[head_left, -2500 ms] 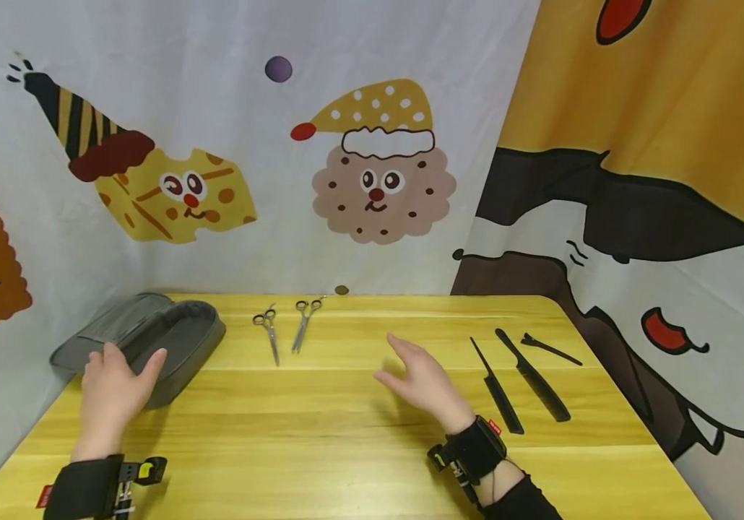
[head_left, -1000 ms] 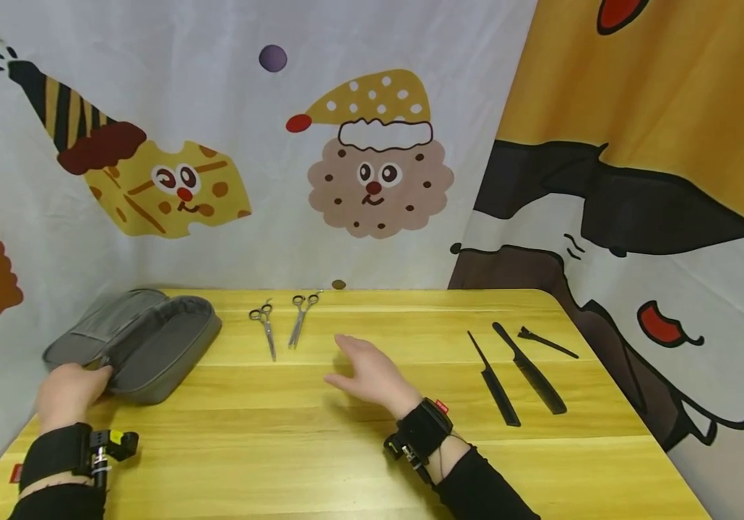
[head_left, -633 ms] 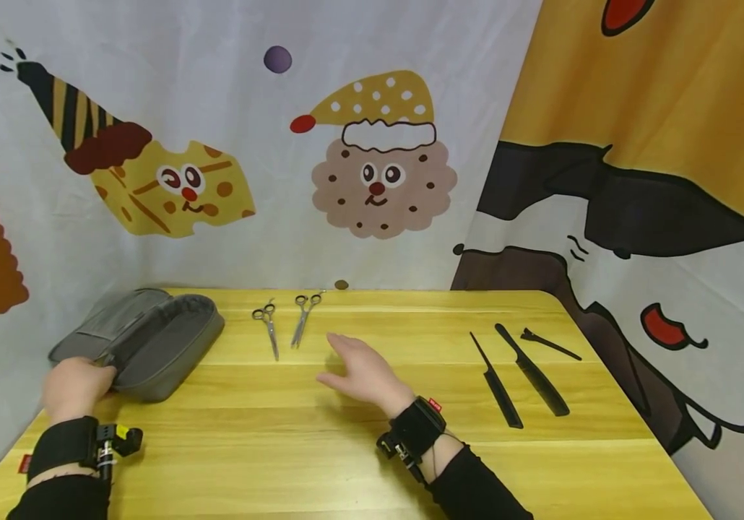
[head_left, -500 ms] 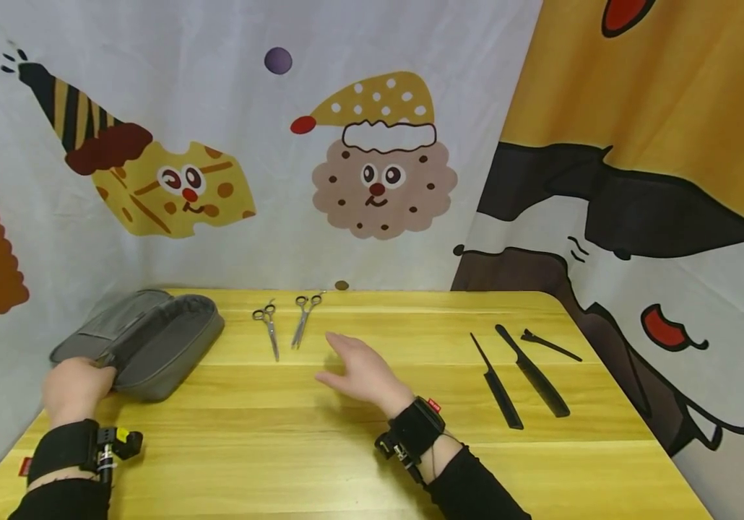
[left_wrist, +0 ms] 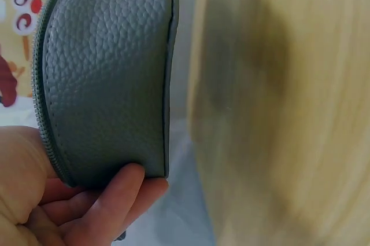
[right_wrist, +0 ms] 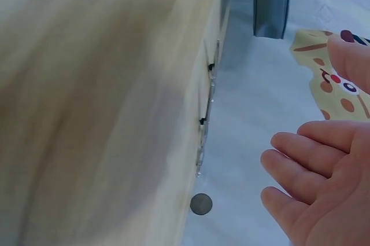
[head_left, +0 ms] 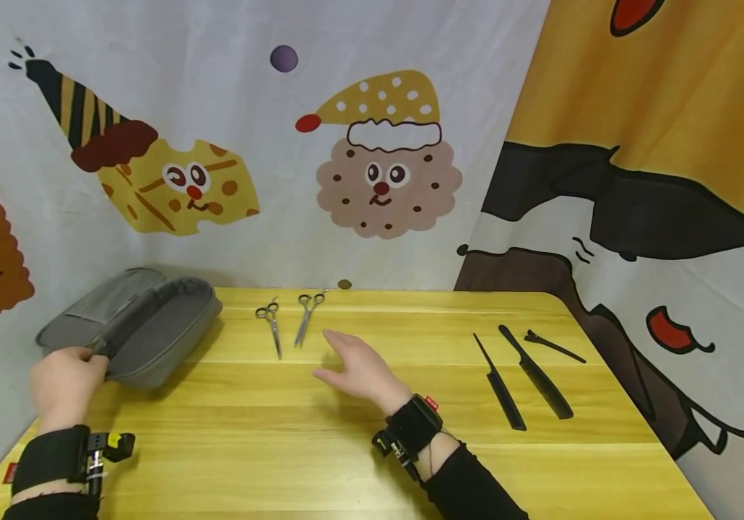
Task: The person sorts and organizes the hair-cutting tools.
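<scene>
A grey zippered case (head_left: 170, 336), unzipped with its lid laid back, is at the table's left. My left hand (head_left: 68, 383) pinches its near end, where lid and body meet. The left wrist view shows the pebbled side of the case (left_wrist: 110, 78) raised off the table, the fingers (left_wrist: 115, 199) curled under its end. My right hand (head_left: 362, 368) hovers over the middle of the table, fingers extended and thumb apart, holding nothing. Closest to it are two pairs of scissors, one (head_left: 309, 318) with a toothed-looking blade, the other (head_left: 272, 328) further left.
On the right lie a black rat-tail comb (head_left: 502, 386), a black handled comb (head_left: 541, 375) and a black hair clip (head_left: 554, 345). The wooden table (head_left: 320, 462) ends at a printed curtain (head_left: 229, 87) behind and at both sides.
My left hand has come down to the case's near end, gripped it and lifted it slightly. The right hand moved left toward the scissors, then stayed nearly still.
</scene>
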